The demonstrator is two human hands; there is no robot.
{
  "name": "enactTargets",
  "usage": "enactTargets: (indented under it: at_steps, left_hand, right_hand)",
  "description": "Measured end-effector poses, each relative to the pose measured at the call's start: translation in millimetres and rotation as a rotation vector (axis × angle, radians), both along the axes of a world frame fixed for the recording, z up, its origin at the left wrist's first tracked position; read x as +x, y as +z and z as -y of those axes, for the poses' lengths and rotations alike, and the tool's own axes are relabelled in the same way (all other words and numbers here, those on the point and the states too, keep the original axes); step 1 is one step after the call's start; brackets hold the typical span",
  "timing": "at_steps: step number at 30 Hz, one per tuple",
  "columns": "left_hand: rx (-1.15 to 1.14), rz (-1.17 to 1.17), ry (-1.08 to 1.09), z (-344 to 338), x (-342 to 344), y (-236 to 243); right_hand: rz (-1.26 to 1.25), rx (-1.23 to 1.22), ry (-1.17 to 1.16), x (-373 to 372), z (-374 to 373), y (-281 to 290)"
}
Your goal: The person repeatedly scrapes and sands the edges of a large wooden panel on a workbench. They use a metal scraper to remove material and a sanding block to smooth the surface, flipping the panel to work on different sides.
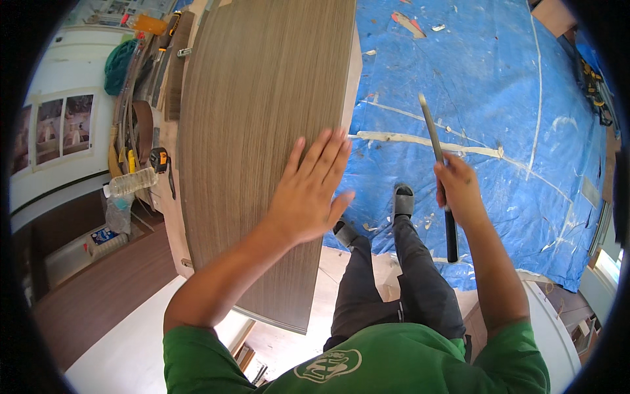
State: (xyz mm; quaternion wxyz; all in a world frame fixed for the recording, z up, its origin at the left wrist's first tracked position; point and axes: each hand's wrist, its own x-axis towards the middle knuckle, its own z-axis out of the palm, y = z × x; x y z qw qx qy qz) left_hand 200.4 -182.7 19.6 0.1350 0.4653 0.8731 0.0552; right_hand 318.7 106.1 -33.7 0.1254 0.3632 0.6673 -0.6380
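My left hand (310,187) lies flat on a wood-grain laminate panel (256,118), its fingers stretched out and the tips at the panel's right edge. Nothing is in it. To the right, over the blue floor sheet, my right hand (459,187) is closed round a long, slim file (431,128). The file's dark end points down toward me, and its paler metal tip points up and away. It is held apart from the panel.
A blue tarpaulin (512,98) with tape strips and scraps covers the floor on the right. Left of the panel are a tape measure (159,159), a clear plastic bottle (133,182), an orange bottle (147,24) and wood strips (172,82). My slippered feet (403,202) stand beside the panel.
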Motion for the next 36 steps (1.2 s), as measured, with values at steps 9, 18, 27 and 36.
enactTargets:
  at_steps: [9,18,27,36]
  left_hand:
    - [0.152,-0.449,0.207,-109,-181,-46]
    - [-0.212,0.023,-0.356,-67,-30,8]
    - [0.077,0.013,0.109,-7,15,13]
    - [0.014,-0.235,0.178,-87,-127,-13]
  right_hand:
    - [0.144,-0.167,-0.149,67,-14,-19]
    - [0.111,-0.223,-0.191,86,-24,-25]
    - [0.137,-0.489,-0.231,100,-8,-3]
    - [0.202,-0.346,-0.154,125,-18,-29]
